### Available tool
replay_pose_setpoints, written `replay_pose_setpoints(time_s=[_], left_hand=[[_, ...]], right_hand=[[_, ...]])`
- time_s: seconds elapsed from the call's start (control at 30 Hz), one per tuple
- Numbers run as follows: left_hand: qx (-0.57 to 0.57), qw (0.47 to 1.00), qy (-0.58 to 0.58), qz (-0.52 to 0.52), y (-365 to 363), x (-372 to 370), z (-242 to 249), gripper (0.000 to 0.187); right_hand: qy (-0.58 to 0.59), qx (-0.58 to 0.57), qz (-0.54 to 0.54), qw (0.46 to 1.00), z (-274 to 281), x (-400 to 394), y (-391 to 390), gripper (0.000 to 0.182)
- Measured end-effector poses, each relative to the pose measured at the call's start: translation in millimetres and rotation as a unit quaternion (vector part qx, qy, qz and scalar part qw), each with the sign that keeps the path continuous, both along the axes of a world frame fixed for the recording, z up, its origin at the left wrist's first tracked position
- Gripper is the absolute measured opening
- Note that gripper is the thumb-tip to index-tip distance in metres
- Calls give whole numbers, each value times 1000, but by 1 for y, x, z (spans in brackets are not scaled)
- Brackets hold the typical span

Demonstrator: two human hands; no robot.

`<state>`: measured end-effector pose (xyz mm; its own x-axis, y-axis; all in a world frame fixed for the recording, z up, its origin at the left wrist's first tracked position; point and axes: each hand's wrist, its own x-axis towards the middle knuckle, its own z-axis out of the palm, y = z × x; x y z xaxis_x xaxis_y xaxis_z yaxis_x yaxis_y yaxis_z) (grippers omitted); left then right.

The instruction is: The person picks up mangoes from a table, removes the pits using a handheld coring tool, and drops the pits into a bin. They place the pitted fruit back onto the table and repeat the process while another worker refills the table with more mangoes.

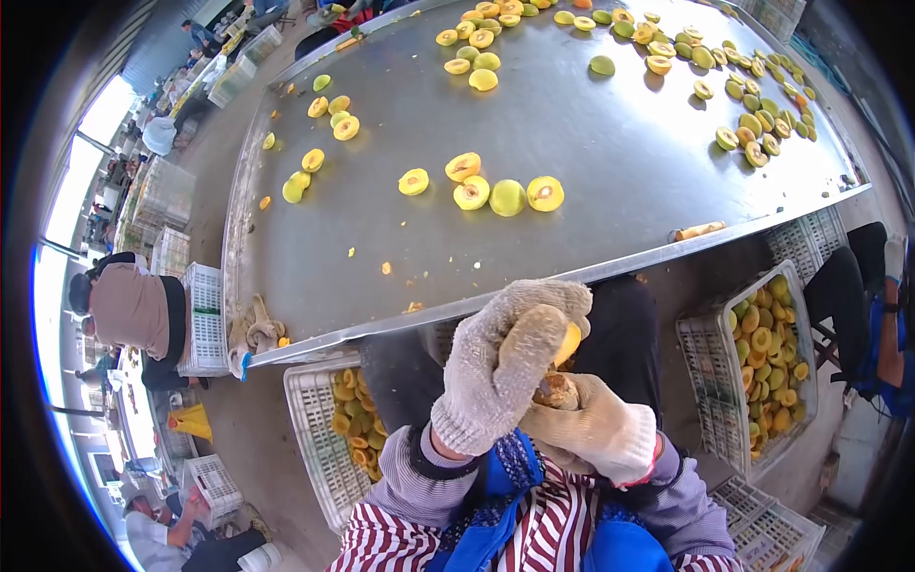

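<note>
My left hand [510, 367], in a grey knitted glove, is closed around a yellow stone-fruit half [569, 345], most of it hidden by the fingers. Just below and to the right, my right hand [600, 429], in a worn cream glove, is closed on a tool with a wooden handle [557, 391]; its working end is hidden near the fruit. Both hands are together in front of my lap, at the metal table's [381, 257] near edge. On the table ahead lie several cut fruit halves [545, 194], yellow-green, some showing the stone or its hollow.
More halves [753, 124] are scattered at the table's far right. Another wooden-handled tool [699, 231] lies by the near edge, gloves [255, 329] at the left corner. Fruit-filled crates stand left [310, 410] and right [701, 381] of my legs. Other people [133, 305] sit around.
</note>
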<state>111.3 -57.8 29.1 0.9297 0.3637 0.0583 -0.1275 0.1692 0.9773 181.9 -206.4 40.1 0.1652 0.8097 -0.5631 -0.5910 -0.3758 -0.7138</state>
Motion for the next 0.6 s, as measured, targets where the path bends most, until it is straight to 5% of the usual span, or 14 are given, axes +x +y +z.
replay_pose_setpoints(time_s=[0.07,0.13,0.2,0.27,0.33,0.4,0.47,0.53,0.57,0.6], left_hand=[[56,998,-16,7,2,4,2,24],[169,982,-21,-81,10,2,12,18],[139,985,-28,-100,11,5,12,18],[285,921,-247,-98,16,15,9,24],[274,924,-247,-98,8,7,1,32],[-68,977,-149,-136,-5,4,3,40],[-308,938,-22,-159,4,7,-1,54],[-290,953,90,27,-7,7,2,57],[-220,972,72,53,-3,3,0,58],[-148,984,53,82,5,-4,-4,59]], right_hand=[[73,-15,31,997,-7,5,-7,20],[204,106,56,972,-26,1,-16,21],[229,116,50,965,-35,-5,-23,25],[272,179,77,943,-66,-19,-25,28],[291,209,89,929,-67,-20,-22,30],[202,204,176,941,-54,-11,-15,32],[110,198,265,937,-35,0,-4,35],[15,190,354,916,-25,7,3,38],[-30,176,299,938,-35,2,-3,31],[-66,34,275,959,-1,10,-2,29]])
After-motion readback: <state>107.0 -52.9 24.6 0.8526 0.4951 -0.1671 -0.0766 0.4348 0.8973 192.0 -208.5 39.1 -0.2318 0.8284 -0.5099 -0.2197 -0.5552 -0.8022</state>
